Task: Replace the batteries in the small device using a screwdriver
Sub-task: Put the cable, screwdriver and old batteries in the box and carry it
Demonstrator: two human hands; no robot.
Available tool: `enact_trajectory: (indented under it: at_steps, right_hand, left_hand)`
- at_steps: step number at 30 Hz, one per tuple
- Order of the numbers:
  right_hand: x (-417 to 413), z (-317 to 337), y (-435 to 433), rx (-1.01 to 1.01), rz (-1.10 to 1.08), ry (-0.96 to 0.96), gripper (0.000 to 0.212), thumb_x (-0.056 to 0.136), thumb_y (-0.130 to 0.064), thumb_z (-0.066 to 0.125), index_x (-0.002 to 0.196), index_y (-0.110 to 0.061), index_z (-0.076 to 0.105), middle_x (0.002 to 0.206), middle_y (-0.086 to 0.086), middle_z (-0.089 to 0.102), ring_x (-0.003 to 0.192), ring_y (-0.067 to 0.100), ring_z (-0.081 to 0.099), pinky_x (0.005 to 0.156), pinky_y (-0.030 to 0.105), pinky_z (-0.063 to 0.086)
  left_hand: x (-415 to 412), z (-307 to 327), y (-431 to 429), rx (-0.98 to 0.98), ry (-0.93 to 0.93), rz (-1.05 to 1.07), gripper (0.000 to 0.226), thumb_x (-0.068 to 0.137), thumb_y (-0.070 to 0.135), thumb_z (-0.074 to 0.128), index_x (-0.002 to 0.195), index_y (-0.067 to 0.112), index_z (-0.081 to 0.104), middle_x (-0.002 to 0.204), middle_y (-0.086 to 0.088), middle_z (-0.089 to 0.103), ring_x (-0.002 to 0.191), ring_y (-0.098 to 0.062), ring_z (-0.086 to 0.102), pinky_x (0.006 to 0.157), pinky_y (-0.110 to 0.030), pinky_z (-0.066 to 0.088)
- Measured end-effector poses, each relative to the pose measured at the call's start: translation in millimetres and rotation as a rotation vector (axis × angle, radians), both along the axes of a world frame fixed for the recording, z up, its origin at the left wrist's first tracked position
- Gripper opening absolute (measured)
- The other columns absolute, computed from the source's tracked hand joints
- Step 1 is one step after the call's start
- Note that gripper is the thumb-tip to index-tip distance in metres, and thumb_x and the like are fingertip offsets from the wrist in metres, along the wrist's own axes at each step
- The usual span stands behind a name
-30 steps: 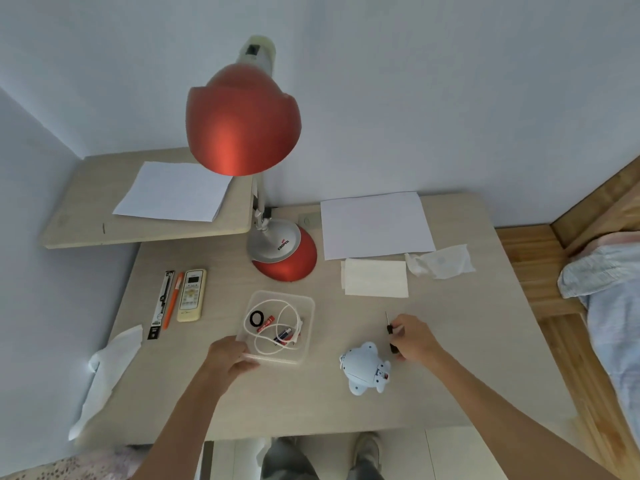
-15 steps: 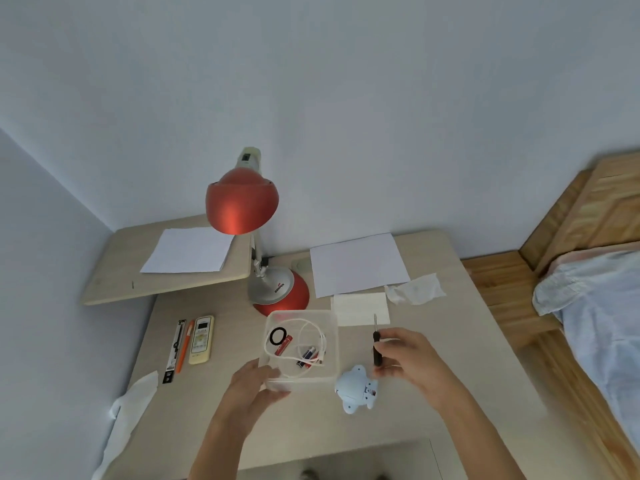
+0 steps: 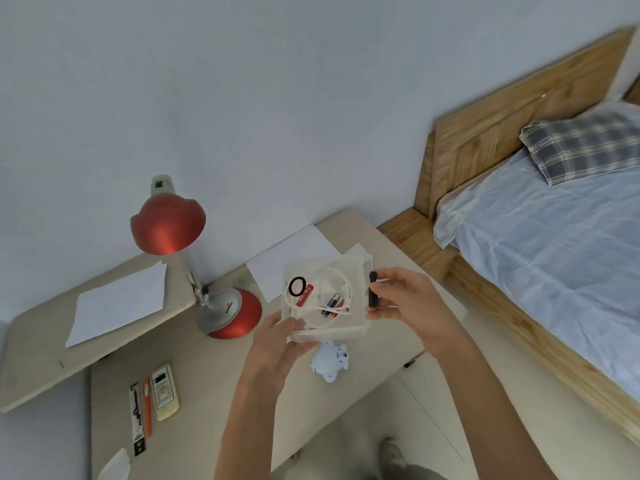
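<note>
A clear plastic box (image 3: 356,268) is lifted above the desk, holding a white cable, a black ring, a red battery (image 3: 304,294) and blue-and-red batteries (image 3: 331,305). My left hand (image 3: 277,355) grips the box from below at its near left corner. My right hand (image 3: 405,303) pinches a small black-handled screwdriver (image 3: 373,293) upright against the box's right side. The small device, a pale blue animal-shaped toy (image 3: 329,362), lies on the desk (image 3: 214,372) just below the box.
A red desk lamp (image 3: 168,227) stands at the back left beside a raised shelf with a paper sheet (image 3: 119,301). A remote (image 3: 165,392), an orange pen and a black strip lie at the desk's left. A wooden bed (image 3: 554,237) stands to the right.
The box has been lifted off the desk by my left hand. My right hand with the screwdriver rose to the box's right side. The camera swung up and to the right.
</note>
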State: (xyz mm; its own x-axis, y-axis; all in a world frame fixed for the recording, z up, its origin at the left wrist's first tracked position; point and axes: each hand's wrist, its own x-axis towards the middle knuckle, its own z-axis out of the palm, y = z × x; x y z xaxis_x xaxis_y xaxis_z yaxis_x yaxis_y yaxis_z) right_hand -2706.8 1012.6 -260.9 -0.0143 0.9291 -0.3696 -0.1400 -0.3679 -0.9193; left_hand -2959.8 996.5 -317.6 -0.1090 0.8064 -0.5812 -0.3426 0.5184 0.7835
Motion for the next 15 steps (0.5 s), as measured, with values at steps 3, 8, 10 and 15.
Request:
enact_trajectory:
  at_steps: [3,8,10,15]
  right_hand:
    - [16.4,5.3,-34.2,0.006,-0.093,-0.021,0.02,0.101,0.0,0.065,0.12,0.0,0.07,0.103,0.032,0.074,0.078,0.035,0.075,0.073,0.042,0.067]
    - [58.2,13.9,-90.7,0.019,-0.283,-0.007,0.021,0.1,-0.002,0.067,0.121,-0.006,0.072,0.104,0.025,0.077,0.084,0.038,0.078,0.073,0.038,0.067]
    - [79.7,14.8,-115.1,0.02,-0.358,-0.01,0.023,0.1,-0.004,0.067,0.122,-0.008,0.072,0.105,0.022,0.079,0.092,0.041,0.078,0.075,0.038,0.067]
    - [143.0,20.6,-181.4,0.078,-0.535,-0.013,0.02,0.1,-0.003,0.067,0.119,-0.006,0.073,0.094,0.017,0.08,0.083,0.033,0.077,0.08,0.043,0.066]
  left_hand:
    - [23.5,4.9,-2.3,-0.019,-0.011,-0.102,0.028,0.096,-0.007,0.061,0.122,-0.004,0.068,0.101,-0.016,0.082,0.086,-0.028,0.083,0.1,-0.057,0.063]
    - [75.3,17.7,-12.0,-0.018,-0.037,-0.244,0.019,0.1,-0.002,0.064,0.118,-0.003,0.068,0.099,-0.016,0.081,0.092,-0.034,0.082,0.095,-0.054,0.064]
    - [100.2,24.6,-20.1,-0.003,-0.014,-0.316,0.019,0.099,-0.004,0.062,0.117,-0.003,0.068,0.109,-0.02,0.079,0.099,-0.037,0.079,0.098,-0.057,0.063]
    - [175.9,34.2,-46.2,0.035,0.007,-0.5,0.042,0.091,-0.007,0.069,0.13,0.009,0.068,0.12,-0.018,0.079,0.098,-0.034,0.082,0.096,-0.059,0.064]
